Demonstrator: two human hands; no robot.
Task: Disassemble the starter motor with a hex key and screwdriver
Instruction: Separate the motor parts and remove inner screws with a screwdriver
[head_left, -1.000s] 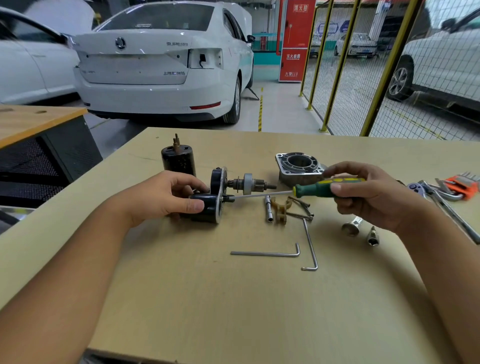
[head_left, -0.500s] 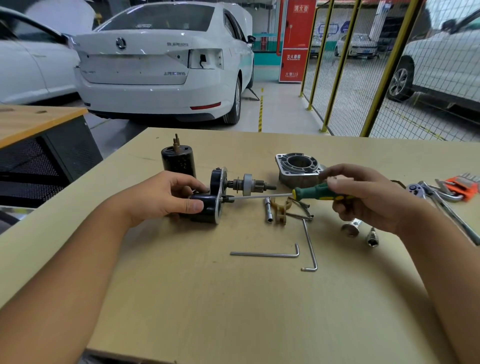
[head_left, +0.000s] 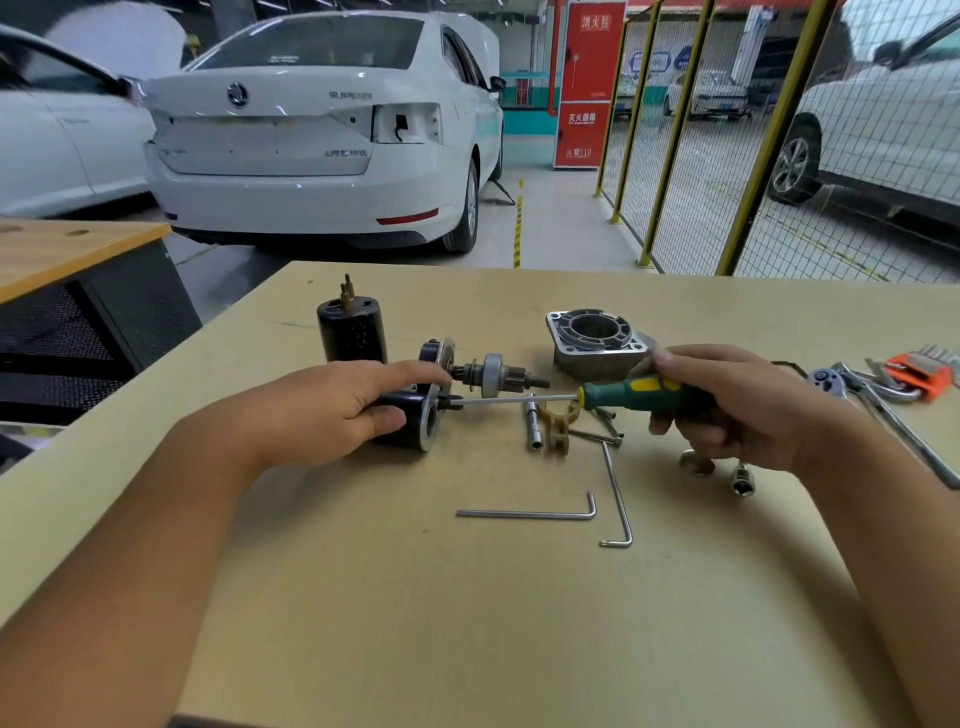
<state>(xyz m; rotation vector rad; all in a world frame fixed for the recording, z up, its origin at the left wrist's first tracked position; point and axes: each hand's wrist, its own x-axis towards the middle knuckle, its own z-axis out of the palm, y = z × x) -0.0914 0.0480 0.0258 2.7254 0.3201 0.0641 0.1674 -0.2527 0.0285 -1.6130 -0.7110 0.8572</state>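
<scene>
While a white car (head_left: 311, 150) is being left parked beyond its far edge, the tan worktop (head_left: 467, 623) is being used to carry every part of the job. Near its middle, the starter motor (head_left: 415, 418) is being kept on its side, black body to the left and metal flange to the right, with a geared shaft (head_left: 493, 375) being shown sticking out to the right behind it. It is being held by the left hand (head_left: 332, 410), whose grip is being closed around the black body: thumb under the near side, forefinger laid along the top toward the flange. Just behind, a black cylinder (head_left: 352, 332) is being stood upright, and to the right a grey metal housing (head_left: 597, 340) is being rested flat, ring opening upward. The screwdriver (head_left: 613, 397) is being held level by the right hand (head_left: 727, 410), the grip being wrapped round the green and yellow handle, and the tip of its shaft is being pressed against the flange face of the motor. At the far right edge an orange hex key set (head_left: 922, 376) is being kept beside other tools. Nearer the person, two loose hex keys (head_left: 530, 514) are being left lying flat, apart from both hands. Below the screwdriver shaft, a tan plastic fork (head_left: 557, 428) and a slim socket tube (head_left: 534, 423) are being left side by side, and a small socket (head_left: 742, 477) is being left below the right hand.
</scene>
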